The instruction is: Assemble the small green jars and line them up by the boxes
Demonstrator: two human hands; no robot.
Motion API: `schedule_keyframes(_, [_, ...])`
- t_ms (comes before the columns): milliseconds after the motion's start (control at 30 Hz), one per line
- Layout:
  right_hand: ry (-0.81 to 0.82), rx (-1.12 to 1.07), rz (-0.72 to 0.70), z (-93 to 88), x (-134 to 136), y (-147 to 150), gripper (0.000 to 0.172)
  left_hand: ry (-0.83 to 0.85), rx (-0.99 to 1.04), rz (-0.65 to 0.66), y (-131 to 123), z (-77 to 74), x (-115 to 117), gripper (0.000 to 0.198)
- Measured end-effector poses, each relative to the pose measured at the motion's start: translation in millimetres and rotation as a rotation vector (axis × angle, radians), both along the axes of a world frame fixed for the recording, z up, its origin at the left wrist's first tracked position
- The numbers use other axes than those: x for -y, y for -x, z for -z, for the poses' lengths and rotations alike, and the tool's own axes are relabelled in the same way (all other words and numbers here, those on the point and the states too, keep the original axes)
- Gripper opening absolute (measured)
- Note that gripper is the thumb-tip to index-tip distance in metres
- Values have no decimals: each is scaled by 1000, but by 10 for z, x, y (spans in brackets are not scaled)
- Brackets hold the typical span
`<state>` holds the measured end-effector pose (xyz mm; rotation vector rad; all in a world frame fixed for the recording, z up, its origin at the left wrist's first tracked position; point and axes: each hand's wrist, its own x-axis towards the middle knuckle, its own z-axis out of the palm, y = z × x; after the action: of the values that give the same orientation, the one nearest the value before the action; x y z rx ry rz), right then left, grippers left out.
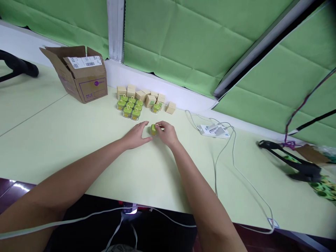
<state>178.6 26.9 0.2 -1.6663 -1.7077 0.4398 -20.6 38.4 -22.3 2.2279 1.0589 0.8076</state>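
My right hand (166,133) pinches a small clear jar with a green lid (153,130) just above or on the table; I cannot tell which. To its left my left hand (137,135) is open, thumb and fingers spread toward the jar without visibly touching it. Beyond the hands, several similar green-lidded jars (127,111) with pale loops on top stand packed together. One more such jar (156,108) stands to their right, in front of small tan boxes (150,101) lined up near the wall.
An open cardboard box (91,85) with a shipping label stands at the back left. At right lie a white power strip (214,131) and loose cables (234,157). A black stand (294,161) is farther right. The table's front edge (141,203) runs below my forearms.
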Motion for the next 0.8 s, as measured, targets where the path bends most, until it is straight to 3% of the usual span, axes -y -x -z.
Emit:
schedule_keyframes(167, [-27, -74, -39, 54, 390, 247, 20, 50, -4, 56, 14, -115, 137, 39])
schedule_keyframes(400, [-116, -144, -19, 38, 511, 305, 23, 99, 14, 47, 16, -154, 148, 39])
schedule_keyframes(533, [-259, -487, 124, 14, 481, 222, 27, 78, 13, -19, 20, -80, 43, 46])
schedule_keyframes(700, [-53, -872, 157, 87, 406, 158, 26, -58, 16, -133, 70, -21, -73, 67])
schedule_keyframes(800, [32, -957, 128, 130, 395, 194, 26, -141, 81, -106, 103, -91, -8, 61])
